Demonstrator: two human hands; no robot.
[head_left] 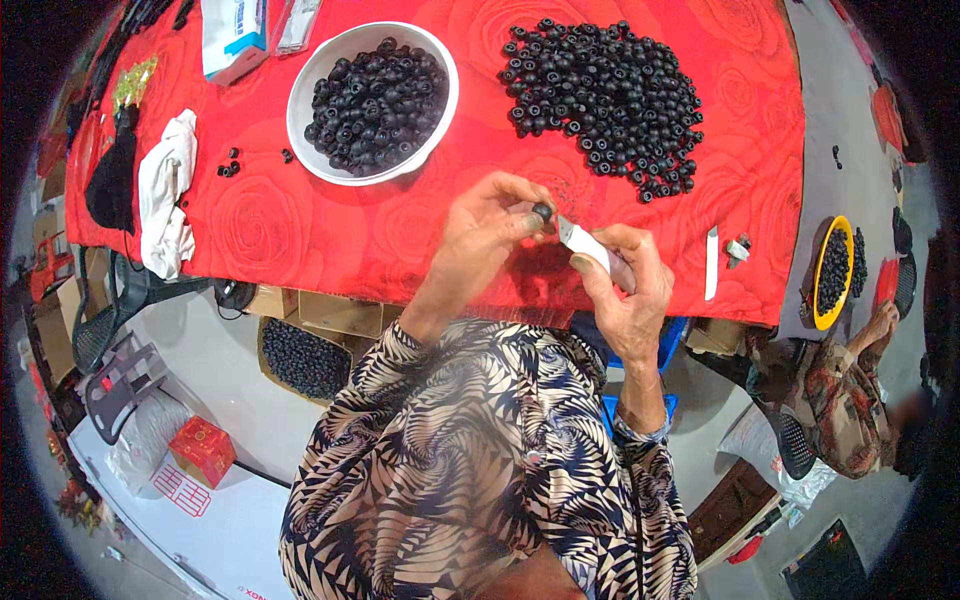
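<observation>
Between the fingertips of my left hand (478, 238) is a small round black piece (542, 212), like a bead. My right hand (632, 290) grips the white handle of a small knife (587, 244). Its short metal blade points at the black piece and is close to it; whether they touch I cannot tell. Beyond my hands, a white bowl (297, 128) holds a heap of similar black pieces. A loose pile of black pieces (610, 100), many showing a hole, lies on the red tablecloth (262, 215) at the far right.
A white cloth (165, 195) and a black cloth (112, 180) lie at the left, near a few stray pieces (230, 165). Right of my hands lies a white strip (711, 262). A carton of black pieces (300, 358) stands below the table. Another person (840, 395) sits at the right.
</observation>
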